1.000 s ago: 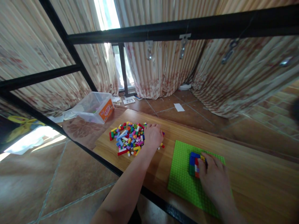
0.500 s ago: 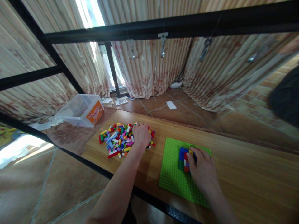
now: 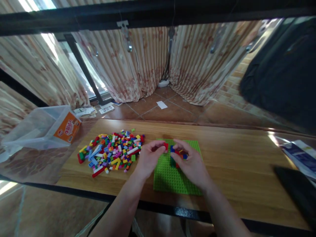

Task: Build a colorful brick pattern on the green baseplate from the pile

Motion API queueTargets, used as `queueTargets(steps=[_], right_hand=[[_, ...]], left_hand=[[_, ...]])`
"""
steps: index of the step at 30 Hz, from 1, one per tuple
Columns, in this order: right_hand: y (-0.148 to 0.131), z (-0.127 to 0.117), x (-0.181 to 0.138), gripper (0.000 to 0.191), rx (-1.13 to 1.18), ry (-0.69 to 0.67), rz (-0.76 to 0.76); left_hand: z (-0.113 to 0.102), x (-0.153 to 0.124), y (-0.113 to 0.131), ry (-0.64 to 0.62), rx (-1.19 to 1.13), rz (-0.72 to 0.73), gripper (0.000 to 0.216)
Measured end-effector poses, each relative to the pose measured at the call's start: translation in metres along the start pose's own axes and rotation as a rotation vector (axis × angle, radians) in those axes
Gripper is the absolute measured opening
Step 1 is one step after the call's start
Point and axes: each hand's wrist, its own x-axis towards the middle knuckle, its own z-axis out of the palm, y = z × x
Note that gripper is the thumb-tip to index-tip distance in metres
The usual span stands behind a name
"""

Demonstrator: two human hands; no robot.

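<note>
Between the thumb and fingertips of my left hand is a small red toy brick, above the left part of the green baseplate. My right hand curls around a block of joined bricks on the plate. Blue, green and red show on that block; the hand covers much of it. The red brick is just left of the block, with a small gap between them. Left of the plate lies a wide pile of loose colored bricks.
A clear plastic box with an orange label stands beyond the wooden tabletop at left. A dark flat object and printed papers lie at right. A black bar with hanging clips crosses above.
My left hand has moved from the brick pile to the baseplate, now with a red brick. My right hand stays at the joined bricks. The view has turned to the right.
</note>
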Motion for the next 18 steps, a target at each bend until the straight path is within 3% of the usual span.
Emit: queueTargets(steps=[6, 14, 18], right_hand=[[-0.005, -0.004, -0.001, 0.023, -0.048, -0.097, -0.032], [0.033, -0.048, 0.0, 0.032, -0.184, 0.047, 0.096], [0.046, -0.059, -0.004, 0.034, -0.237, 0.022, 0.158]], left_hand=[[0.017, -0.011, -0.003, -0.126, -0.038, -0.025, 0.019], [0.013, -0.004, -0.014, -0.041, 0.177, 0.016, 0.021], [0.014, -0.005, -0.015, -0.027, 0.354, 0.092, 0.019]])
